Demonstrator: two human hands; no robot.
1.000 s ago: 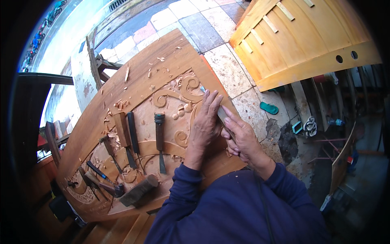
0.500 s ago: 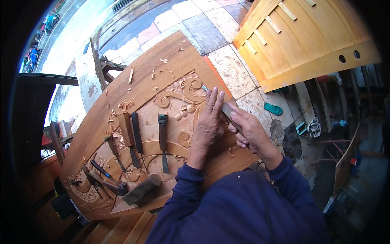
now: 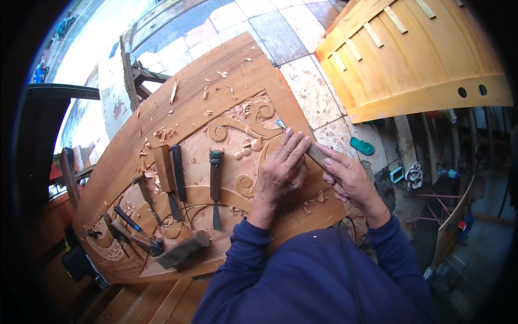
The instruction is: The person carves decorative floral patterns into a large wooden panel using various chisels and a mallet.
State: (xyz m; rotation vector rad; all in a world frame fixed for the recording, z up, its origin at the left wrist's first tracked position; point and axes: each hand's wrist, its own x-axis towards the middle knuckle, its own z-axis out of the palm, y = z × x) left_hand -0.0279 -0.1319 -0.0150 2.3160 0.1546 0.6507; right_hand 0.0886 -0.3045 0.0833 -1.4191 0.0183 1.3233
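A: Where do we find the chisel [image 3: 318, 156]?

B: We see it over the right side of the carved board [image 3: 226, 65]. Its blade [image 3: 280, 123] is just beside the far curl [image 3: 264, 110]. We can't tell if the blade touches the wood.

A: How do we see it held?

B: We see the right hand [image 3: 353, 181] wrapped around the handle [image 3: 324, 163], at the near end. The left hand [image 3: 281, 171] lies across the tool, its fingers close together. We can't see if they curl under it.

A: What do we think could go wrong?

B: We think the blade could slip, if the right hand pushes too hard or the wood has a tough spot. Then it could scratch the curl or break its thin edge.

A: Could a finger get hurt?

B: We think so. The left fingertips [image 3: 289, 132] are just behind the blade, so they could slide onto it if the left hand lets go.

A: And the other tools?

B: We see a wood block [image 3: 183, 250] and some loose chisels [image 3: 215, 183] on the left part of the board. A bump could make them roll and nick the carving.
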